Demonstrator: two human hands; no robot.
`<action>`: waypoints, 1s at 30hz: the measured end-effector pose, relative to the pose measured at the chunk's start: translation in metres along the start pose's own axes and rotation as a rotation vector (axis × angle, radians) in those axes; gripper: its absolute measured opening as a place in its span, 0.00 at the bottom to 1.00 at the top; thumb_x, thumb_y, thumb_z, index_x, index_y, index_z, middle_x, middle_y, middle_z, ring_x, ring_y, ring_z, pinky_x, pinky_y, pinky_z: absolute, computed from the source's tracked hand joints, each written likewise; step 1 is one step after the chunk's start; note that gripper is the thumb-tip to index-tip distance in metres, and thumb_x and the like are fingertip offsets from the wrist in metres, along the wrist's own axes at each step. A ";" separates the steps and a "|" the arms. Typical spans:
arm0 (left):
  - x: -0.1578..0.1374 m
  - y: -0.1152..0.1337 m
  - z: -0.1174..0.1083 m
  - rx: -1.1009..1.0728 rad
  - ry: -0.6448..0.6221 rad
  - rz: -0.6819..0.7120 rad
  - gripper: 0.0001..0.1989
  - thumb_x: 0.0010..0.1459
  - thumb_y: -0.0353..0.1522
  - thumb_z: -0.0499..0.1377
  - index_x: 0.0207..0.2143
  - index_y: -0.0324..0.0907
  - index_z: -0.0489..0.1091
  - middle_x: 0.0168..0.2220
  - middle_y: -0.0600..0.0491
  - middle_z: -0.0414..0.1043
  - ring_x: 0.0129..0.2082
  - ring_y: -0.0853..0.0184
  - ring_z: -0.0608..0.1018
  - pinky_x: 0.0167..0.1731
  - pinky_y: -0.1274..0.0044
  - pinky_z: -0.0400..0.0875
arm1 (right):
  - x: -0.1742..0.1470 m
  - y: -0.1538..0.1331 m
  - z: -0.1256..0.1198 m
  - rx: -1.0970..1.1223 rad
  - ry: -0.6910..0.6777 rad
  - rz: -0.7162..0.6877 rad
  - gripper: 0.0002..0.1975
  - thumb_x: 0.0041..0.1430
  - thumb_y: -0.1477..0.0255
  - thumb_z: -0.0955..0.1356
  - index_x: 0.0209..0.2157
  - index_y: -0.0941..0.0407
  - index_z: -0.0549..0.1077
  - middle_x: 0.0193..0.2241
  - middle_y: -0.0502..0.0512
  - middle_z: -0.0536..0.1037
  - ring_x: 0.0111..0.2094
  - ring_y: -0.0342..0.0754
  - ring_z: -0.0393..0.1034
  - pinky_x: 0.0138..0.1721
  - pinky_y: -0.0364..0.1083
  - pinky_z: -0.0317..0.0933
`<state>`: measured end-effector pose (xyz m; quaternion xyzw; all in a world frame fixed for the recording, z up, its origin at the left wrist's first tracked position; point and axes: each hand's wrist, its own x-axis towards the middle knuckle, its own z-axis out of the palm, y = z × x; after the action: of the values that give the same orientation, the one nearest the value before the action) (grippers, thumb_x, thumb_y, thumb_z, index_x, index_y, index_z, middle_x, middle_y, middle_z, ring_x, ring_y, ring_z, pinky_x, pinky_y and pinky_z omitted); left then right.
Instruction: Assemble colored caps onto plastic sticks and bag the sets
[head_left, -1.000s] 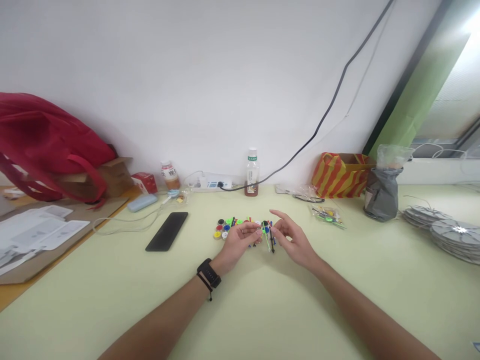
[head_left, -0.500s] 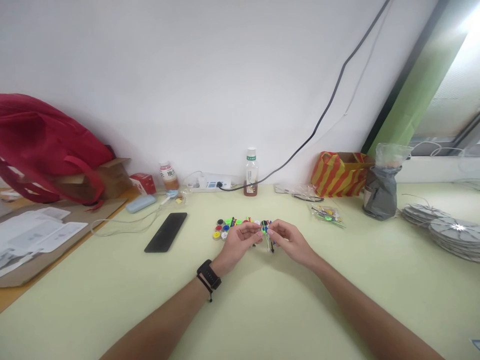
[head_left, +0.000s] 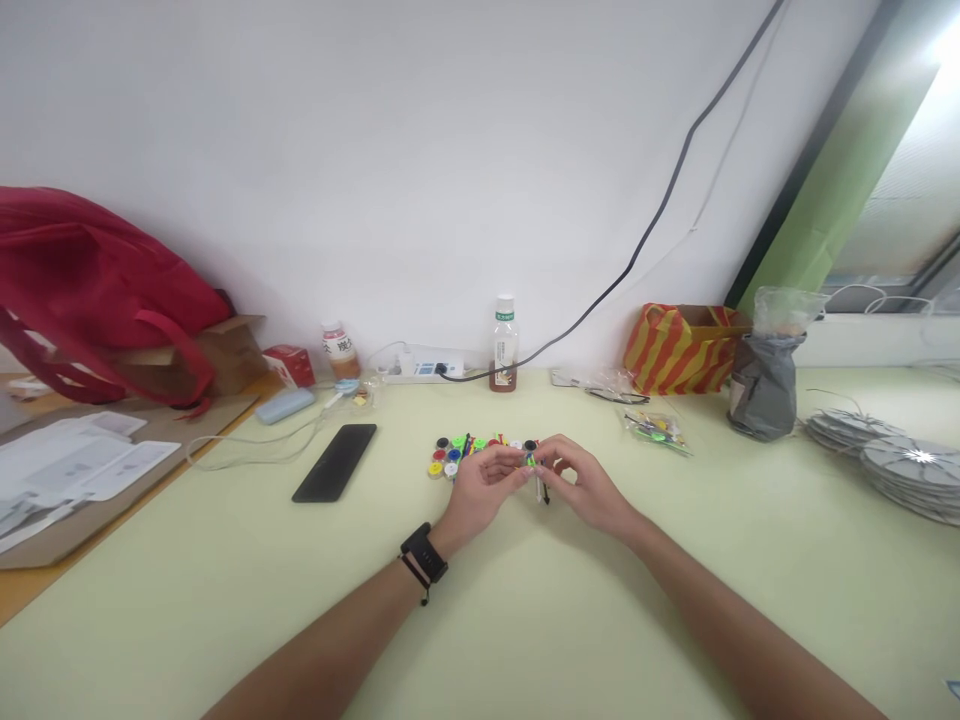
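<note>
My left hand (head_left: 486, 488) and my right hand (head_left: 583, 484) meet over the table, fingertips almost touching. Both are closed in a pinch on a small bright green plastic piece (head_left: 531, 461), partly hidden by the fingers. Just behind and beneath them lie several round coloured discs, such as a yellow disc (head_left: 435, 469), a red disc (head_left: 439, 455) and a black disc (head_left: 442, 442). Thin sticks with arrow-like tips, one white and one black stick (head_left: 546, 493), poke out below my fingertips. Other coloured small parts are covered by my hands.
A black phone (head_left: 334, 463) lies left of my hands. Along the wall stand a bottle (head_left: 503, 350), a power strip (head_left: 424, 368) and a striped bag (head_left: 679, 350). A clear bag of small parts (head_left: 657, 431) lies to the right, stacked grey discs (head_left: 911, 475) farther right.
The bright green piece, earlier showing as a long thin strand hanging between my hands, now shows only as a small bit at my fingertips. My hands stay in nearly the same place.
</note>
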<state>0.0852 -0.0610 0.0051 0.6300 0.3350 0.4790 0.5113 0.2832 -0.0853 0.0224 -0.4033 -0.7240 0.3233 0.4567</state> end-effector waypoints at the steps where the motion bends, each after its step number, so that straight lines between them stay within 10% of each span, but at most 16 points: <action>1: -0.001 0.001 0.000 0.061 -0.001 0.015 0.16 0.56 0.40 0.70 0.44 0.42 0.79 0.42 0.46 0.82 0.42 0.58 0.83 0.43 0.69 0.77 | 0.000 0.001 0.001 -0.007 0.002 -0.005 0.15 0.67 0.55 0.66 0.41 0.52 0.74 0.42 0.57 0.76 0.37 0.49 0.70 0.36 0.48 0.66; 5: -0.003 0.007 -0.003 0.393 0.019 0.173 0.15 0.61 0.39 0.66 0.48 0.46 0.78 0.45 0.47 0.81 0.47 0.56 0.80 0.49 0.65 0.72 | 0.002 0.006 -0.006 -0.073 0.050 -0.005 0.14 0.70 0.57 0.63 0.39 0.53 0.70 0.33 0.54 0.75 0.33 0.48 0.68 0.35 0.47 0.64; 10: -0.004 0.007 -0.008 0.759 -0.011 0.357 0.09 0.61 0.34 0.64 0.44 0.46 0.78 0.44 0.48 0.79 0.50 0.54 0.76 0.64 0.55 0.54 | 0.007 0.016 -0.051 -0.467 0.423 -0.121 0.13 0.71 0.61 0.62 0.37 0.54 0.71 0.30 0.55 0.74 0.31 0.50 0.65 0.35 0.49 0.60; 15: -0.005 0.003 -0.011 0.879 -0.081 0.371 0.09 0.59 0.32 0.63 0.43 0.45 0.79 0.44 0.46 0.78 0.50 0.51 0.72 0.60 0.55 0.60 | 0.007 0.039 -0.094 -0.739 0.683 -0.113 0.09 0.69 0.66 0.63 0.39 0.55 0.73 0.33 0.57 0.75 0.33 0.51 0.67 0.38 0.49 0.61; 21: -0.008 0.001 -0.010 0.886 -0.068 0.373 0.14 0.60 0.31 0.61 0.49 0.45 0.77 0.47 0.45 0.76 0.50 0.51 0.71 0.55 0.56 0.64 | -0.002 0.080 -0.098 -0.914 0.261 0.216 0.10 0.58 0.79 0.66 0.25 0.55 0.74 0.30 0.56 0.77 0.33 0.50 0.71 0.34 0.46 0.58; 30: -0.009 0.006 -0.006 0.862 -0.118 0.354 0.06 0.64 0.31 0.59 0.41 0.45 0.76 0.42 0.48 0.77 0.47 0.54 0.70 0.51 0.60 0.65 | -0.002 0.084 -0.095 -0.992 0.272 0.165 0.05 0.58 0.73 0.69 0.32 0.55 0.79 0.36 0.61 0.79 0.42 0.60 0.70 0.42 0.54 0.60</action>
<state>0.0765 -0.0689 0.0081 0.8585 0.3611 0.3394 0.1319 0.3958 -0.0379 -0.0131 -0.6653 -0.6901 -0.0790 0.2736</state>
